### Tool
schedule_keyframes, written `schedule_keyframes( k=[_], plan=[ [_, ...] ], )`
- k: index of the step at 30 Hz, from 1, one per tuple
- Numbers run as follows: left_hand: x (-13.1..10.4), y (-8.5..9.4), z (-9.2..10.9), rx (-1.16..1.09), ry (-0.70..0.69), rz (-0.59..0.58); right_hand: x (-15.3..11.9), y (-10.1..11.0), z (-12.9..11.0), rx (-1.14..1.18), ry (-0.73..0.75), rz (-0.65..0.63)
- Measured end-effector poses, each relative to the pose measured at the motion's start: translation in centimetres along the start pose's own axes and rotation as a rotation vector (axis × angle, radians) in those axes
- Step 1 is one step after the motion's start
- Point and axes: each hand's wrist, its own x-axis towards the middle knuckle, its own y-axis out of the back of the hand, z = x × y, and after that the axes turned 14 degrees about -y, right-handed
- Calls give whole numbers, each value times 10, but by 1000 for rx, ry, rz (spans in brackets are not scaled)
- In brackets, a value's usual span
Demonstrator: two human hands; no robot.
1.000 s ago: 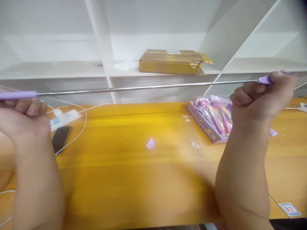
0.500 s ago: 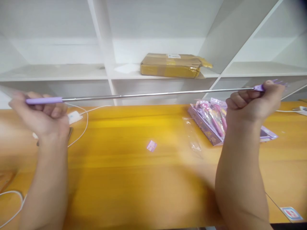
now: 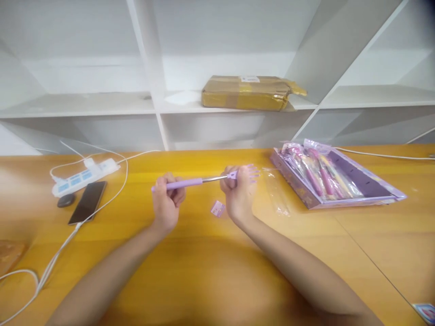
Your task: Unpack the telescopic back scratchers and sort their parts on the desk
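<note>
A telescopic back scratcher with a purple handle, a short stretch of bare metal rod and a purple claw head spans my two hands above the table. My left hand is closed around its handle. At the claw end, my right hand grips the head, whose prongs poke out past the fingers. A small purple card lies on the table just below, between the hands. To the right of my right hand lies a clear plastic sleeve.
An open purple box of wrapped pink scratchers stands at right. A power strip, phone, black mouse-like object and white cables occupy the left. A taped carton sits on the white shelf behind.
Both hands have come inward and lower, and the back scratcher's long metal rod has collapsed to a short piece. The box and power strip are now in fuller view.
</note>
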Motion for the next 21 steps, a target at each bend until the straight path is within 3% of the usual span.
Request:
schedule_keyframes(
  k=[7,11,15,21],
  plan=[
    [-7,1,4,28,70,-114,3,7,-9,30,55,73],
    [-6,5,3,63,92,-212,16,14,-12,-18,-8,8],
    [-1,13,4,123,191,-435,36,29,-27,-24,15,-13],
    [2,11,5,134,483,-807,49,43,-38,-226,1,-15]
  ],
)
